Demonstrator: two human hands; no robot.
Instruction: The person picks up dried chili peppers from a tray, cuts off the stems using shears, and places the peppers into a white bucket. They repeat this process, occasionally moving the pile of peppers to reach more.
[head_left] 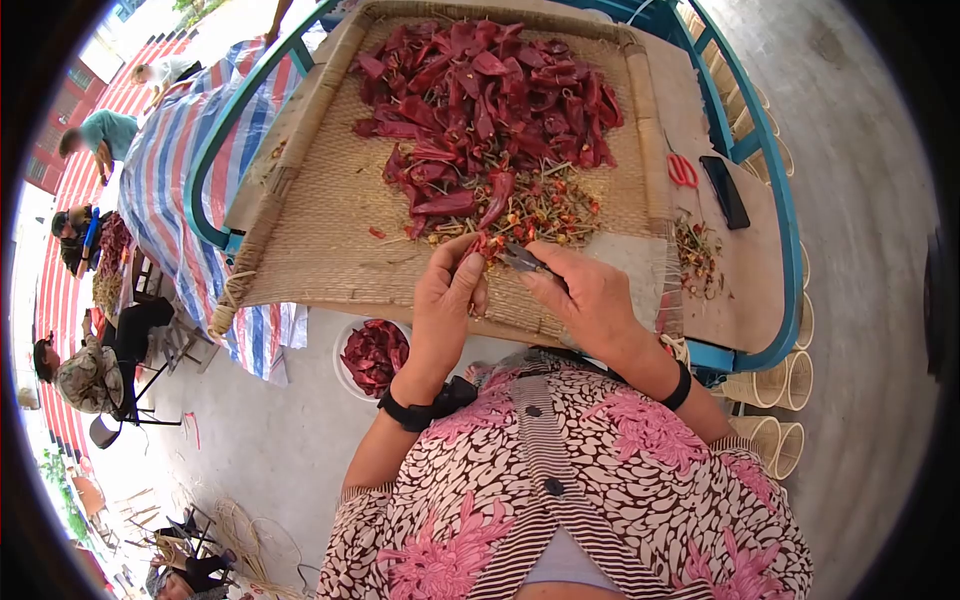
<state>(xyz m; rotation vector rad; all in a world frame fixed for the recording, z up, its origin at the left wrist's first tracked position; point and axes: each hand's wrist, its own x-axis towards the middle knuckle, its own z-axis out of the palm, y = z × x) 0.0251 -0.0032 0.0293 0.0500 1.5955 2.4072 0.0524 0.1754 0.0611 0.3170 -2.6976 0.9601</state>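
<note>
Dozens of dried red peppers point(490, 95) lie heaped over the far half of a woven tray point(320, 225), their skins leathery, creased and faintly glossy, the pods flattened and tapering. The tray's straw-coloured matting has a tight, ribbed weave, bound over rounded poles along its far, left and right edges. Between the heap and the near edge spreads a loose scatter of trimmings point(550, 210), dry tan stalks mixed with orange and red scraps. Close to the middle of the near edge, the left hand point(450, 285) pinches a red pepper piece point(480, 243) between thumb and fingers; the piece is deep red, wrinkled and mostly covered by the fingertips, so its full shape cannot be told. The right hand point(585, 300) is wrapped around a dark metal cutting tool point(522, 258), its blunt head right at the pepper piece; how far its blades part cannot be told. Beyond the tray's right edge, red-handled scissors point(683, 172) and a smooth black phone point(725, 192) lie on a tan board point(755, 270) inside a teal metal frame point(790, 320). Below the near edge, a round white bucket point(345, 378) holds more crumpled, dark red pods point(375, 355).
</note>
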